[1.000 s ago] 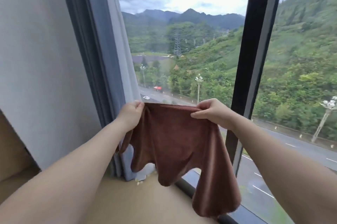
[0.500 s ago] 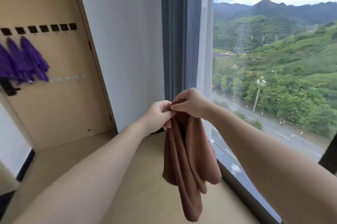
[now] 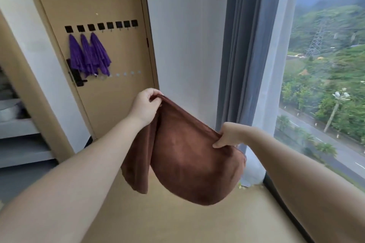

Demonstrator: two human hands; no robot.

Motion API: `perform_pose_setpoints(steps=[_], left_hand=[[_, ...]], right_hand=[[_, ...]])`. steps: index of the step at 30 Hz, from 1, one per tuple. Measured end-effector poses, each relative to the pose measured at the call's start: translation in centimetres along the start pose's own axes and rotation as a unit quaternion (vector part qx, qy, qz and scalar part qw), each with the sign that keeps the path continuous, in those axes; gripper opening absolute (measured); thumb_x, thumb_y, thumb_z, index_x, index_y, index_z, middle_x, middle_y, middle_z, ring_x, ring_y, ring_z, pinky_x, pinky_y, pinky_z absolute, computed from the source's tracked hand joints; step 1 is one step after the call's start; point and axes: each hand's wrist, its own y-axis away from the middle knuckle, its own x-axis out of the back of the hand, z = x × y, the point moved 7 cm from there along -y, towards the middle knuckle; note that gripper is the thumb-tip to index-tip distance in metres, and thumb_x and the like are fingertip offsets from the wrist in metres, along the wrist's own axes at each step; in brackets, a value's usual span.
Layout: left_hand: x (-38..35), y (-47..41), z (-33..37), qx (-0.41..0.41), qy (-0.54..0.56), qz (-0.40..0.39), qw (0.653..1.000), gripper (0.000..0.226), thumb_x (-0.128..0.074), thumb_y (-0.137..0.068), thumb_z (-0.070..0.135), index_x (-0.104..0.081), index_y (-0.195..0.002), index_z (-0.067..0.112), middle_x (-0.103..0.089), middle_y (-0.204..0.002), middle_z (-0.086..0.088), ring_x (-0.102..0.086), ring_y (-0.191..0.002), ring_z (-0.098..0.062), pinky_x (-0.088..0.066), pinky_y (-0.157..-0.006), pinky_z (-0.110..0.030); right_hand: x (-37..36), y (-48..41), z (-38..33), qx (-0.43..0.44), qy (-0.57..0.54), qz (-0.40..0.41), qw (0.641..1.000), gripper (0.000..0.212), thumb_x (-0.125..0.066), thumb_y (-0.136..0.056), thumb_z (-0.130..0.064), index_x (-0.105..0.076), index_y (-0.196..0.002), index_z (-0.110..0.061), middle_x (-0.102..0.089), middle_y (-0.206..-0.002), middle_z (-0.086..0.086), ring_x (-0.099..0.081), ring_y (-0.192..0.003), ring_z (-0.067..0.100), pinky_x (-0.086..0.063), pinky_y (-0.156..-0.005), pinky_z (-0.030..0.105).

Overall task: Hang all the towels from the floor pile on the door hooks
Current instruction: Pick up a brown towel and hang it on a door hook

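White wall, curtained window

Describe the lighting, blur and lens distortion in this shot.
Head view: daylight from the window on the right lights the scene softly, sky nearly washed out; the wide-angle lens bends the door and curtain; shelves at the left edge look smeared; brown towel and purple towels are clear.
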Motion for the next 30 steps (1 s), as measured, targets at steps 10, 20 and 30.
perform_pose_setpoints(steps=[10, 20, 30], left_hand=[[3.5, 1.3, 0.3, 0.023, -0.04, 0.041, 0.998, 0.016, -0.052, -0.092, 0.01, -0.067, -0.094, 0.016, -0.068, -0.085, 0.003, -0.066, -0.08, -0.016, -0.055, -0.083, -0.034], [6.4, 2.1, -0.2, 0.064, -0.038, -0.035, 0.997, 0.009, -0.065, -0.089, 0.019, -0.065, -0.091, 0.01, -0.072, -0.076, -0.003, -0.068, -0.063, -0.011, -0.056, -0.069, -0.026], [13.4, 3.1, -3.1, 0.117, -0.143, -0.189, 0.964, 0.027, -0.053, -0.094, 0.04, -0.066, -0.097, 0.016, -0.061, -0.066, -0.003, -0.057, -0.057, -0.012, -0.053, -0.071, -0.029]], right_hand=[[3.9, 1.4, -11.0, 0.152, 0.002, 0.04, 0.988, 0.022, -0.061, -0.086, -0.033, -0.072, -0.089, -0.014, -0.069, -0.086, 0.0, -0.063, -0.085, 0.021, -0.051, -0.08, 0.03], [5.9, 3.6, -22.3, 0.258, -0.182, 0.182, 0.931, 0.022, -0.066, -0.078, -0.015, -0.069, -0.091, 0.003, -0.054, -0.074, 0.014, -0.043, -0.06, 0.018, -0.032, -0.054, 0.025], [4.2, -0.5, -27.9, 0.197, -0.374, 0.105, 0.9, 0.021, -0.047, -0.077, -0.004, -0.067, -0.084, -0.001, -0.06, -0.077, 0.012, -0.055, -0.074, 0.024, -0.043, -0.063, 0.032]])
